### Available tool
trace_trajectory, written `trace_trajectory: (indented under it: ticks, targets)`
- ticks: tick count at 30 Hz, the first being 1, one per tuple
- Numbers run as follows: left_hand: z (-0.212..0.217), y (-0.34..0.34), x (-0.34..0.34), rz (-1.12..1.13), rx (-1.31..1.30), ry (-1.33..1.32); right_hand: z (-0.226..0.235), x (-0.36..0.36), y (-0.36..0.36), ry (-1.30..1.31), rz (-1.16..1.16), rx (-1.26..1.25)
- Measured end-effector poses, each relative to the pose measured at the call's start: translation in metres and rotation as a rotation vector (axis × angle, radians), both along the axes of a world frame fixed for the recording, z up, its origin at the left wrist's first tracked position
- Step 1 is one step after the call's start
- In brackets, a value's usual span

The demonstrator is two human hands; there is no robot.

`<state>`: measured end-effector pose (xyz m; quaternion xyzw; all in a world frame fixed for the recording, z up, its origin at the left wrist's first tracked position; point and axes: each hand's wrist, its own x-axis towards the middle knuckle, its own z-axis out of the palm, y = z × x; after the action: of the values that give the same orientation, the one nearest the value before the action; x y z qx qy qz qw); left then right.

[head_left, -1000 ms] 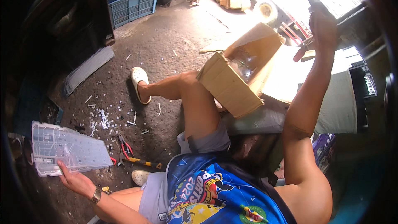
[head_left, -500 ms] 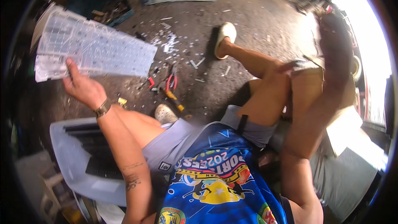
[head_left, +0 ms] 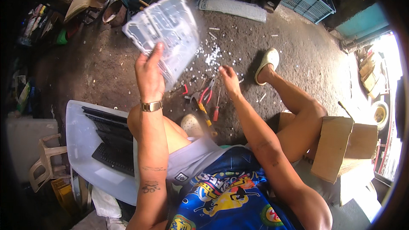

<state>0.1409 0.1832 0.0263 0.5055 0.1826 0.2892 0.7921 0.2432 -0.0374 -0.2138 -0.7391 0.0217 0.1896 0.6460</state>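
Note:
My left hand (head_left: pixel 150 74) is closed on a translucent plastic keyboard panel (head_left: pixel 183 34) with pale circuit lines, its thumb lying over the near edge. The panel is held tilted above the floor and its right side is blurred. Just right of it, my right hand (head_left: pixel 230 81) hovers over the floor, its fingers loosely bent with nothing visible in them. Beneath the hands lie red-handled pliers (head_left: pixel 208 93), a hammer (head_left: pixel 203 110) with a yellow and black handle, and a red-handled screwdriver (head_left: pixel 216 113). Small white bits (head_left: pixel 212 55) are scattered beyond them.
A whitish tub (head_left: pixel 76 145) holding black keyboards (head_left: pixel 113 157) stands by my left leg. Beside my right knee is an opened cardboard box (head_left: pixel 332 145). Farther off are a long pale panel (head_left: pixel 232 9) and a blue crate (head_left: pixel 306 0). A plastic chair (head_left: pixel 44 162) stands at the left.
My right hand has come from the box side toward the middle. My left hand has brought the panel inward and tilted it more steeply. The view has shifted, too.

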Motion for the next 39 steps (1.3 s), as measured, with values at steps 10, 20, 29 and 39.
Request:
trace_trajectory:
  ticks: [10,20,29,39]
  targets:
    - [-0.012,-0.030,0.020,-0.110,-0.083,0.002,0.200,0.034,-0.031,-0.242,0.277,0.213]
    - [0.015,-0.081,0.019,-0.307,-0.104,-0.234,0.282,-0.051,0.022,-1.077,0.257,-0.619]
    - [-0.021,0.014,0.110,-0.160,-0.154,0.082,0.194,0.069,0.027,-0.942,0.129,-0.295]
    - [-0.133,0.013,0.370,-0.615,0.004,0.173,-0.109,0.208,-0.004,0.140,-0.097,-0.052]
